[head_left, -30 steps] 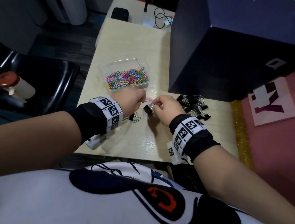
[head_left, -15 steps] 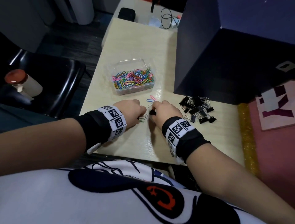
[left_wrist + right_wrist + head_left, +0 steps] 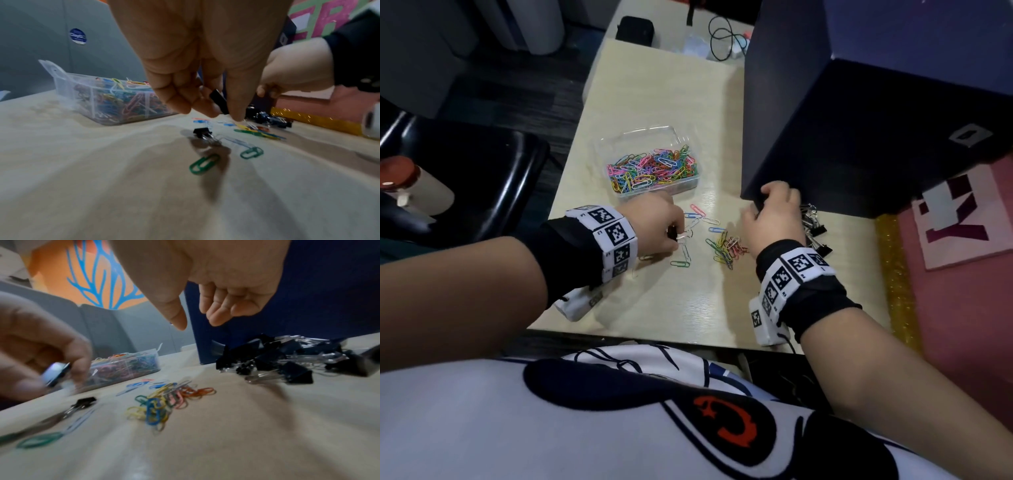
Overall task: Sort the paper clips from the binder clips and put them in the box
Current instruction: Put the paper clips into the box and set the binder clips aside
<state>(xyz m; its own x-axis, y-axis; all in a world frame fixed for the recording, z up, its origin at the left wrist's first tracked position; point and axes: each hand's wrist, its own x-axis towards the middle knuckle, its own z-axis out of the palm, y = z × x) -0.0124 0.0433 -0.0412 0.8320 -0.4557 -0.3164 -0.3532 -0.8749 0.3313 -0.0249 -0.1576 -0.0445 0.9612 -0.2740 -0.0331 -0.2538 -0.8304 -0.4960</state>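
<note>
A clear plastic box [image 3: 690, 144] holds a heap of coloured paper clips [image 3: 652, 168]. Loose paper clips [image 3: 726, 245] lie bunched mid-table, with a few more scattered, two green ones [image 3: 204, 164] nearest me. Black binder clips [image 3: 812, 226] are piled at the right, against a dark box. My left hand [image 3: 674, 236] pinches a black binder clip [image 3: 219, 101] just above the table. Another small binder clip [image 3: 202, 132] lies under it. My right hand [image 3: 760, 204] hovers over the binder clip pile [image 3: 287, 363], fingers loosely curled and holding nothing.
A tall dark blue box [image 3: 859, 120] stands on the right half of the pale wooden table [image 3: 671, 308]. A black chair [image 3: 465, 178] is on the left beyond the table edge. A pink mat [image 3: 962, 240] lies to the right.
My right hand has moved right from the middle of the table to the binder clip pile, uncovering the bunch of paper clips. My left hand stays near the middle.
</note>
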